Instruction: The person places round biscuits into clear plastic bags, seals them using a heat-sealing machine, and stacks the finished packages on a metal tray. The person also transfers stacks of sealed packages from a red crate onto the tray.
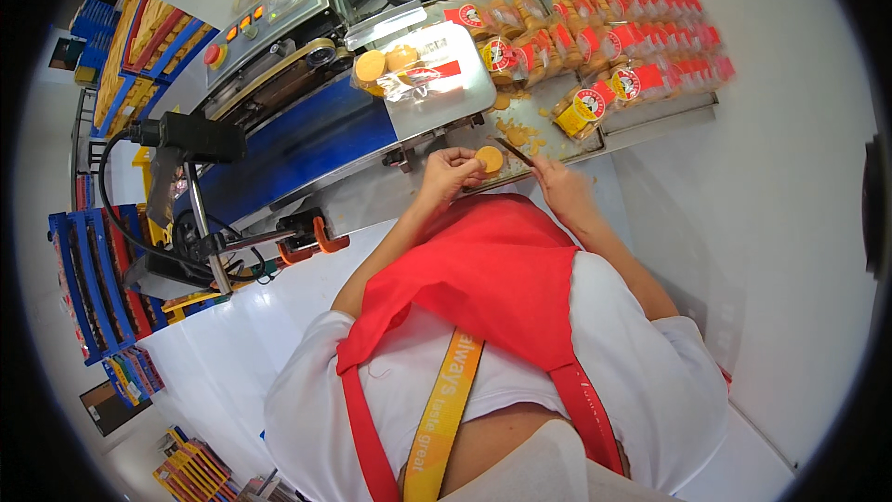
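My left hand (448, 173) pinches a round golden cookie (489, 159) by its edge. From the right, my right hand (563, 190) grips a thin dark blade-like tool, perhaps a knife (513, 151), its tip angled up and left close to the cookie. Whether the blade touches the cookie I cannot tell. Pale crumbs and broken bits (522, 135) lie on a metal tray (556, 93) just beyond my hands. A clear bag of cookies (405, 72) rests on the silver plate (472, 84) to the left.
Rows of packed cookie bags (632, 33) fill the far right. On the left are a sealing machine (265, 23) with a red button, a blue conveyor belt (307, 135), and a black handheld scanner-like device (200, 138) on a clamped metal stand. Stacked crates (102, 270) stand farther left.
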Demonstrator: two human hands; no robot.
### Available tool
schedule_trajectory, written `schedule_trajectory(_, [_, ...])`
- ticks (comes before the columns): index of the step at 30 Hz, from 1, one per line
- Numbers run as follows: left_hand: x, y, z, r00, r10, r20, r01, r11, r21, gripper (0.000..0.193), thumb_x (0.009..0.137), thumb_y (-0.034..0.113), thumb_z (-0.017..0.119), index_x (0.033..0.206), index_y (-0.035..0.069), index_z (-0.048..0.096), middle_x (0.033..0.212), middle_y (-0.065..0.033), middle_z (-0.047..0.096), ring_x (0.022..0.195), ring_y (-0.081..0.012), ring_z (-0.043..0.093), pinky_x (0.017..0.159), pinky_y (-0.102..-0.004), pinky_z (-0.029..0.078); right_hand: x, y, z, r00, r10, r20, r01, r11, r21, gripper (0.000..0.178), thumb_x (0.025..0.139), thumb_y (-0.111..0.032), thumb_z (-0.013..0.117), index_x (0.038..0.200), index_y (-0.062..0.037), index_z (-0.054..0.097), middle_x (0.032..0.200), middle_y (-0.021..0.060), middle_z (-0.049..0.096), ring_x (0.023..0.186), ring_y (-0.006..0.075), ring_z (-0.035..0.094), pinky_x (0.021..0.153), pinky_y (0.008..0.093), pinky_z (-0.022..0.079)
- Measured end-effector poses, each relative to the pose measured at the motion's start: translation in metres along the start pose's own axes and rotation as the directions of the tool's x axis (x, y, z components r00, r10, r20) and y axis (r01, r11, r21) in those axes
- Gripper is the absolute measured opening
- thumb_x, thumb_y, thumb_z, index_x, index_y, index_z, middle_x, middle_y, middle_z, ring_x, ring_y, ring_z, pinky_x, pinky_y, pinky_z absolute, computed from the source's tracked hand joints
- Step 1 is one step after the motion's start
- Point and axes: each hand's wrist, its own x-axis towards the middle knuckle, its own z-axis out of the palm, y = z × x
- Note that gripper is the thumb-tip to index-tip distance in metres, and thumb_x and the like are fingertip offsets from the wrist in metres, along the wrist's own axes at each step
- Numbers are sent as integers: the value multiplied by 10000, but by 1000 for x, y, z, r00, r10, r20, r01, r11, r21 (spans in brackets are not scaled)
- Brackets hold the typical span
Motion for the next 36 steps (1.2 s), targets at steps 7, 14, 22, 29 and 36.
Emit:
schedule_trajectory(7, [-1, -2, 0, 1000, -2, -30, 2, 1000, 23, 211, 783, 51, 687, 939, -61, 599, 800, -125, 669, 660, -136, 649, 570, -201, 517, 5, -7, -10, 999, -10, 42, 12, 998, -58, 143, 928, -240, 503, 1017, -129, 509, 711, 133, 585, 566, 341, 610, 468, 442, 482])
schedule_trajectory(14, [0, -7, -5, 999, -24, -24, 25, 999, 38, 203, 777, 38, 682, 930, -65, 597, 802, -129, 669, 667, -134, 650, 562, -201, 507, 3, -3, 5, 999, 1, 45, 3, 996, -84, 130, 932, -220, 485, 1015, -123, 507, 705, 132, 586, 560, 333, 615, 464, 437, 486])
schedule_trajectory(22, [-5, -5, -10, 999, -52, 12, 51, 995, 87, 205, 776, 53, 690, 939, -39, 606, 795, -102, 669, 666, -126, 643, 577, -213, 513, 22, 22, 17, 991, 73, 110, -51, 980, -191, 195, 885, -171, 490, 1071, -131, 532, 769, 132, 593, 630, 333, 629, 514, 445, 490])
schedule_trajectory(29, [-34, 41, 8, 975, 92, 201, -121, 984, 133, 223, 794, 34, 705, 996, 0, 617, 896, -67, 675, 802, -98, 634, 732, -232, 509, 56, 33, 68, 946, -325, -3, 313, 913, -261, 360, 782, -150, 558, 1139, -99, 562, 984, 154, 567, 902, 299, 557, 798, 431, 436])
schedule_trajectory(36, [-47, 62, 19, 932, 346, 112, -346, 938, -19, 209, 815, 10, 688, 1008, -16, 612, 965, -85, 666, 854, -114, 633, 783, -252, 509, 75, -45, -42, 999, 51, -8, -4, 226, 974, 162, 887, -97, 593, 1031, -34, 552, 1002, 94, 615, 964, 159, 585, 839, 292, 463])
